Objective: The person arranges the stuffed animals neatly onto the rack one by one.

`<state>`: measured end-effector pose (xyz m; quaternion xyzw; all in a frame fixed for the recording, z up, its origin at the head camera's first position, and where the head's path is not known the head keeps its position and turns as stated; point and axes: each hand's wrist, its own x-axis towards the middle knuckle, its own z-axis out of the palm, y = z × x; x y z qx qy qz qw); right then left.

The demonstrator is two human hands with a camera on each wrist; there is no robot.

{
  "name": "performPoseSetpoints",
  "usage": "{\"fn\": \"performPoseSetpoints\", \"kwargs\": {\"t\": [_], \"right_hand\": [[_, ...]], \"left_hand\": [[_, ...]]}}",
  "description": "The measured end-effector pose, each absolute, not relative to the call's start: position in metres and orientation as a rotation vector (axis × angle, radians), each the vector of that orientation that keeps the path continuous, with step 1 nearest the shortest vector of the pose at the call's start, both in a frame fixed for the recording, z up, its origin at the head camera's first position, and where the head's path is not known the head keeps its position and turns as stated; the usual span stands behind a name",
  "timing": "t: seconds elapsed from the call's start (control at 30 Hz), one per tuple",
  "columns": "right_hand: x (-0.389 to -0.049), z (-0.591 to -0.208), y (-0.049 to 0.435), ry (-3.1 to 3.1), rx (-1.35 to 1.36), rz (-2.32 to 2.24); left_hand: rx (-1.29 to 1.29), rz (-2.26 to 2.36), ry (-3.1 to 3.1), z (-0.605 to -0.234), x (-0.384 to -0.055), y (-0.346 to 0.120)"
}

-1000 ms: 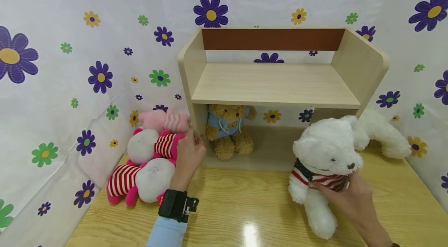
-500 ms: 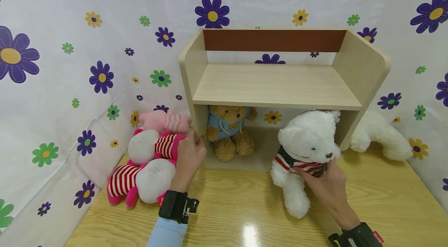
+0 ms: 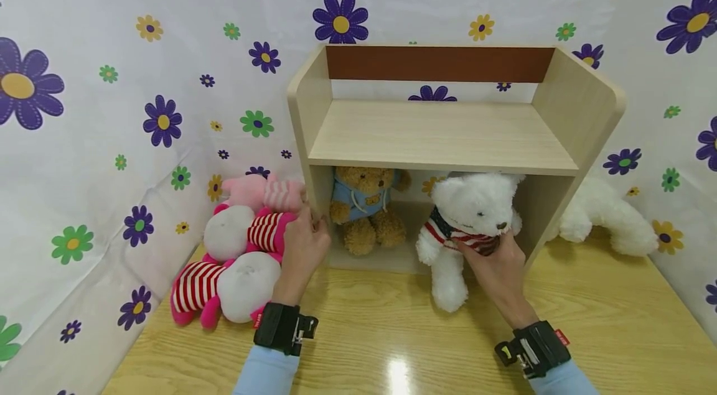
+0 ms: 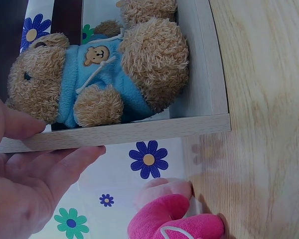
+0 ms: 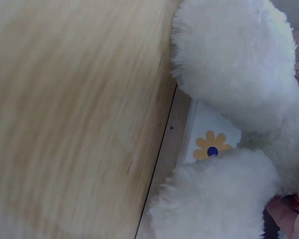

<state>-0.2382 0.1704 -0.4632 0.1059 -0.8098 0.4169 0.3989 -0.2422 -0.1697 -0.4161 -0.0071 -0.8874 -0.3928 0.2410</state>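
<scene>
A white teddy bear (image 3: 476, 202) in a striped sweater is at the right half of the shelf unit's lower compartment, its leg hanging out in front. My right hand (image 3: 498, 274) grips it at the chest; in the right wrist view its furry legs (image 5: 234, 55) hide most of the hand. My left hand (image 3: 302, 252) holds the edge of the left side panel (image 4: 139, 133), thumb inside and fingers outside. Just inside that panel sits a brown teddy bear (image 3: 364, 214) in a blue hoodie, its head partly hidden by the shelf board above.
The wooden shelf unit (image 3: 442, 134) stands on the table (image 3: 358, 333). Left of it lie a pink plush (image 3: 257, 193) and two red-striped plush toys with white heads (image 3: 246, 289). A white plush (image 3: 610, 221) lies behind its right side.
My right hand has carried the white teddy bear left and toward the back, from in front of the shelf's right end into the lower compartment's opening. My left hand has stayed put.
</scene>
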Motion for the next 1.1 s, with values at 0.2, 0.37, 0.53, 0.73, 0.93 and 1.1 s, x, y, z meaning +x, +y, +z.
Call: {"fn": "performPoseSetpoints", "kwargs": {"t": [0.2,0.37,0.53,0.73,0.93,1.1], "right_hand": [[-0.25,-0.462,0.166,-2.106,0.228,1.131],[-0.26,-0.461,0.163,-2.153,0.195,1.185],[-0.272,-0.46,0.157,-2.203,0.12,1.194],[-0.286,-0.461,0.149,-2.227,0.03,1.199],[-0.299,-0.462,0.14,-2.215,0.024,1.25],[-0.308,-0.463,0.136,-2.203,0.033,1.256]], "left_hand": [[-0.03,-1.079,-2.414,-0.417,-0.243,-0.17],[-0.033,-1.085,-2.416,-0.415,-0.243,-0.171],[-0.027,-1.088,-2.419,-0.415,-0.242,-0.171],[-0.016,-1.079,-2.421,-0.418,-0.241,-0.17],[-0.025,-1.081,-2.413,-0.418,-0.24,-0.17],[-0.022,-1.086,-2.419,-0.418,-0.24,-0.169]]}}
